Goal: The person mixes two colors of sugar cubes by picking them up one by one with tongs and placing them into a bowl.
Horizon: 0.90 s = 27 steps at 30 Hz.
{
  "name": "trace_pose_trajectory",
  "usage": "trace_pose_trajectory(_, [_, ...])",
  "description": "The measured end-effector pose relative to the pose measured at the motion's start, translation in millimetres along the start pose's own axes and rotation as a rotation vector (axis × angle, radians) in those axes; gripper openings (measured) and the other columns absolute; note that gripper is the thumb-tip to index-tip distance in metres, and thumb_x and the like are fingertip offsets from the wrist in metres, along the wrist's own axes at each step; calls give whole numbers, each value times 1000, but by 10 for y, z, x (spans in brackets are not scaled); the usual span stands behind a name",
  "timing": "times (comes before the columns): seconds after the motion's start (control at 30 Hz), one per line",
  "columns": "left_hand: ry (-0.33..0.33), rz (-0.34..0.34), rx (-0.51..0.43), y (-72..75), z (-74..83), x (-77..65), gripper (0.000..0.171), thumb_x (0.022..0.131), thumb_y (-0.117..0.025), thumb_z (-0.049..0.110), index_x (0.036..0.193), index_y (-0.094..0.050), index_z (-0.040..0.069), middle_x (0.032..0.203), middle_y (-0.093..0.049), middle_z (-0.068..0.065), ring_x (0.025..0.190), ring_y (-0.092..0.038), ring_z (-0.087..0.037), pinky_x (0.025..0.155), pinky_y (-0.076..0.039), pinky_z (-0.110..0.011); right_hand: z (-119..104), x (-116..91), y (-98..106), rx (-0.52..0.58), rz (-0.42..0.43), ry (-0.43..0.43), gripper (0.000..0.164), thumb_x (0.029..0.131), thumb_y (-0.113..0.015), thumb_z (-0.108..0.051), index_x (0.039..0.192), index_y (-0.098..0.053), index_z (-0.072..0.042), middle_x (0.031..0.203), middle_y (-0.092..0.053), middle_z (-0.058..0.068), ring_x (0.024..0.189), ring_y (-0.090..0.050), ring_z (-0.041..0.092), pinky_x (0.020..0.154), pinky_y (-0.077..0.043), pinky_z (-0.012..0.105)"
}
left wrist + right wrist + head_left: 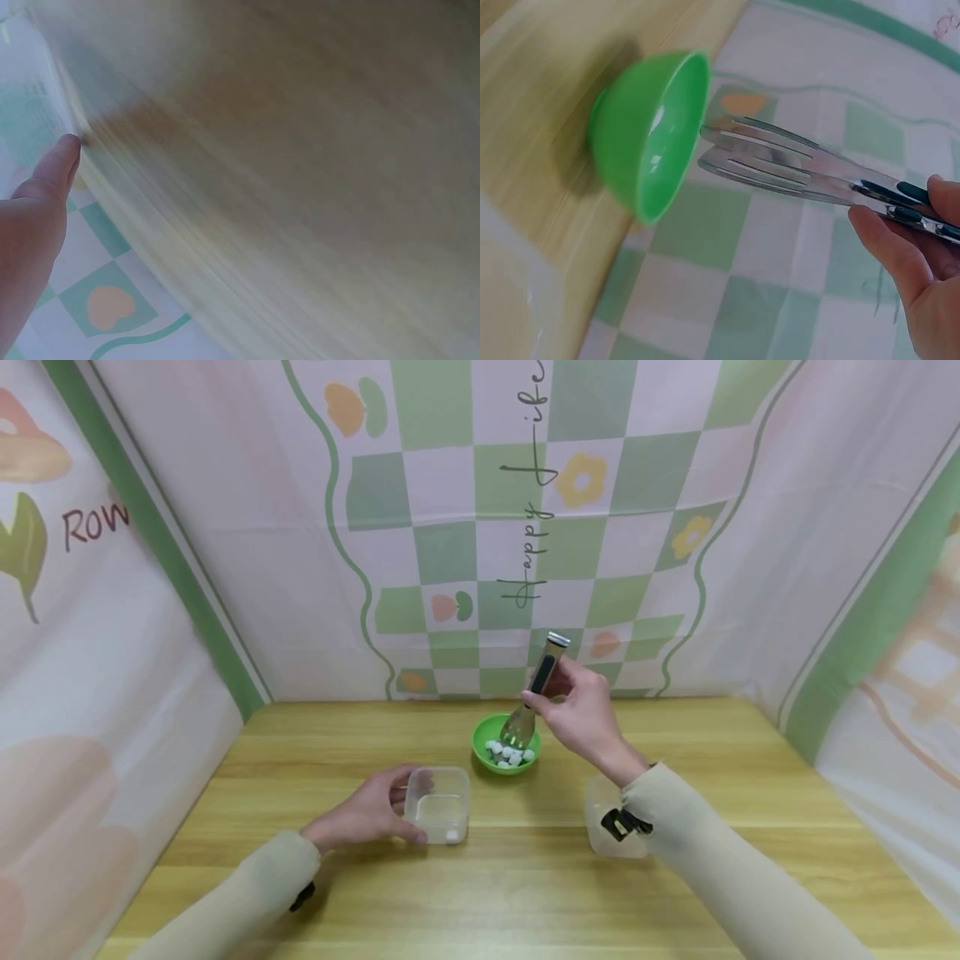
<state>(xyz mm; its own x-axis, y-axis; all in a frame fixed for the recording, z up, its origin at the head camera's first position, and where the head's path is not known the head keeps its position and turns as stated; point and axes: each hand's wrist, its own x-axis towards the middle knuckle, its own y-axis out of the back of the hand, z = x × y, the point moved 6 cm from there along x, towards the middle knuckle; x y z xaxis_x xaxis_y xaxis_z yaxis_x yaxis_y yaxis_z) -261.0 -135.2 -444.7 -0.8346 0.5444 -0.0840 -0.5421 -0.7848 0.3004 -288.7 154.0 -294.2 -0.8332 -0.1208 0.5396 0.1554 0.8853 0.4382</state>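
My right hand (588, 714) pinches metal tongs with black grips (545, 670), held slanting with the slotted ends down at the green bowl (486, 727). Several small white cubes (507, 752) lie in that bowl. In the right wrist view the two arms of the tongs stand slightly apart at the bowl's rim, no cube visible between them. On the left, my left hand (371, 810) grips the side of a clear plastic container (438, 781), thumb in front and fingers behind. One white cube (452, 836) sits in its near right corner.
A second translucent container (603, 839) stands on the wooden table (517, 893) at the right, partly covered by my right wrist. Behind the table hangs a green-and-white checked cloth (510, 543), with more printed cloth on both sides.
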Motion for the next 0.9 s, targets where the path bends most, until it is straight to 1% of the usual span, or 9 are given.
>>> trace_pose_trajectory(0.13, [6,5,-6,3,-2,-2,94,74,-94,3,154,-44,0,147,-57,-18,134,-56,-40,111,-51,-48,-158,-65,-119,46,-41,43,20,87,-84,2,99,-69,-3,90,-76,7,78,-72,20,73,-63,36])
trace_pose_trajectory(0.23, [13,2,-18,2,-11,5,94,74,-94,2,154,-44,2,147,-57,-17,134,-56,-39,110,-51,-47,-261,-113,-221,86,-67,70,22,86,-85,3,100,-69,-3,90,-76,5,78,-73,19,72,-64,40])
trace_pose_trajectory(0.3, [7,-4,-24,1,-12,12,93,75,-93,1,154,-44,1,147,-58,-17,134,-57,-39,109,-52,-46,-336,-141,-281,107,-80,82,22,86,-85,3,100,-69,-4,89,-76,4,77,-73,18,71,-64,39])
trace_pose_trajectory(0.47, [-3,-19,-21,-7,-12,10,94,76,-93,2,155,-43,0,147,-57,-19,133,-57,-39,109,-52,-47,-482,-209,-441,154,-128,95,22,86,-85,2,101,-70,-5,87,-76,1,77,-73,15,69,-62,34])
trace_pose_trajectory(0.57, [-7,-26,-28,-12,-8,6,94,77,-92,2,156,-42,0,148,-56,-19,135,-56,-39,112,-50,-48,-532,-241,-549,181,-175,102,21,87,-84,2,101,-70,-5,88,-77,1,76,-74,14,70,-63,36])
trace_pose_trajectory(0.63, [-11,-29,-34,-14,-4,4,93,77,-92,2,156,-42,0,149,-56,-18,136,-54,-39,114,-48,-48,-552,-259,-622,197,-212,117,20,87,-84,2,101,-71,-4,89,-78,3,77,-74,15,69,-63,39])
trace_pose_trajectory(0.73, [-14,-35,-41,-16,-2,5,92,78,-92,1,155,-42,0,148,-58,-17,137,-54,-38,115,-46,-48,-565,-292,-724,209,-276,152,19,88,-83,2,102,-71,-2,90,-77,4,79,-75,15,69,-65,40])
trace_pose_trajectory(0.83, [-13,-37,-40,-18,3,1,92,78,-91,1,155,-42,0,146,-59,-16,136,-55,-37,115,-47,-47,-560,-325,-816,205,-333,176,19,88,-83,2,100,-70,-4,90,-76,1,80,-75,13,68,-65,35])
trace_pose_trajectory(0.9, [-12,-36,-39,-19,11,-3,92,78,-92,2,156,-42,0,146,-59,-16,135,-56,-36,113,-48,-46,-541,-342,-876,210,-368,174,19,88,-84,1,99,-70,-6,90,-75,0,80,-74,12,67,-64,33])
